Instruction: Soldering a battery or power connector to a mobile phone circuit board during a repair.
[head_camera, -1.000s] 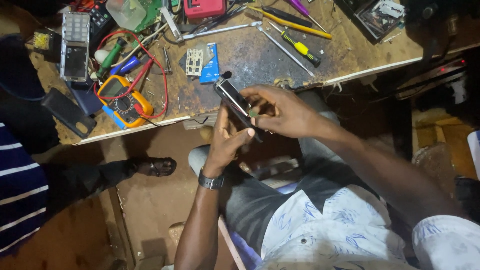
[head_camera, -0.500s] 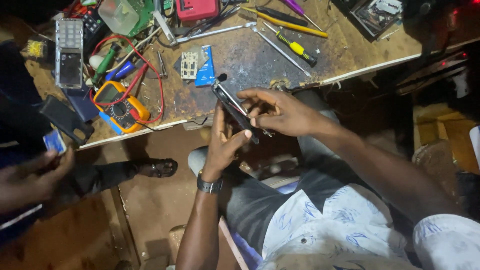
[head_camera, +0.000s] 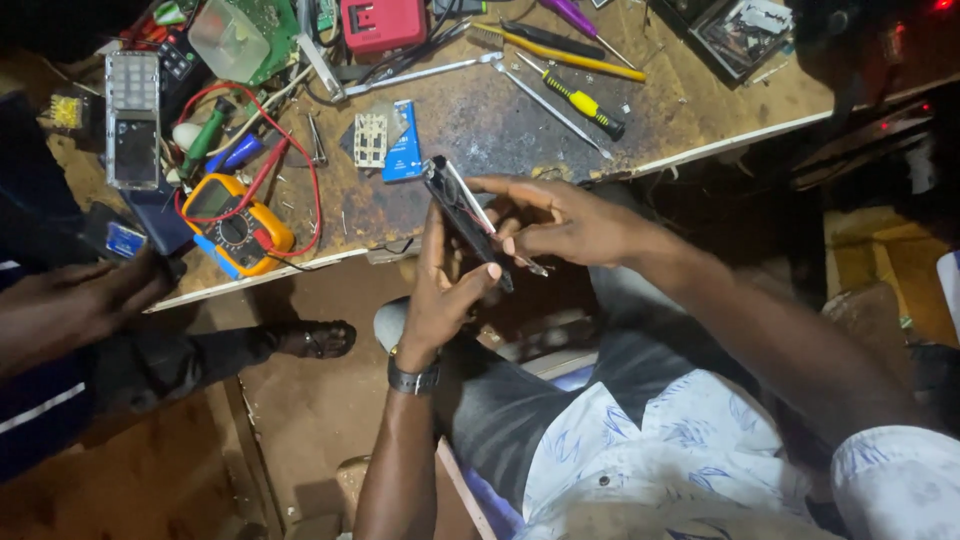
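My left hand (head_camera: 445, 290) grips a dark slim mobile phone (head_camera: 462, 215), held edge-up just in front of the workbench (head_camera: 480, 125). My right hand (head_camera: 560, 220) rests against the phone's right side and pinches a thin metal tool (head_camera: 528, 264) whose tip lies at the phone's edge. A dark watch sits on my left wrist. My fingers hide the phone's lower half.
On the bench lie a yellow multimeter (head_camera: 235, 225) with red leads, a grey keypad phone (head_camera: 132, 120), a blue card (head_camera: 405, 155), a yellow-handled screwdriver (head_camera: 585, 105) and a red box (head_camera: 382, 22). Another person's hand (head_camera: 75, 305) and sandalled foot (head_camera: 315, 340) are at the left.
The other person's hand has come into view at the left and moved closer to the bench edge. My hands and the phone stay almost in place.
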